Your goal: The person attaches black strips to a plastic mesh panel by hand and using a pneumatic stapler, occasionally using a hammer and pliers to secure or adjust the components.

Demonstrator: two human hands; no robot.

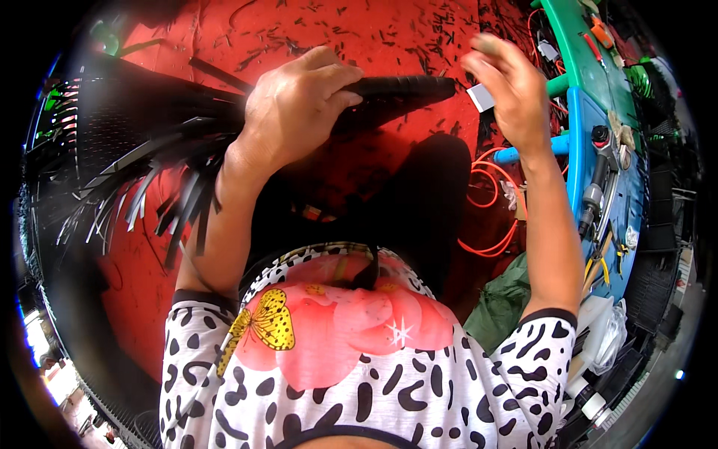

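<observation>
- The left hand (295,105) is closed, with fingers and thumb curled round a black wrapped bar (411,87); the back of the hand faces up and hides the part that it grips.
- The bar reaches out from this grip toward the right and ends in a rounded tip near the right hand (512,97), above the red floor (299,30).
- The right hand is raised and partly open, its fingers loosely bent and slightly blurred at the tips; a gap separates them from the bar.
- A small pale rectangular piece (480,97) shows just beside the right fingers; whether they touch it, I cannot tell.
- Left of the closed hand is a black woven panel (112,112), with many loose black strips (196,196) fanning out below it and around the left forearm. Whether panel and bar are one piece is hidden behind the hand.
- Short black scraps (437,26) are scattered over the floor beyond the hands.
- Near the right forearm, an orange-red hose (490,251) lies in loops, with a dark green bag (502,303) below it.
- Farther right, a blue worktop (585,120) carries a power tool (593,194) and a yellow-handled tool (606,271).
</observation>
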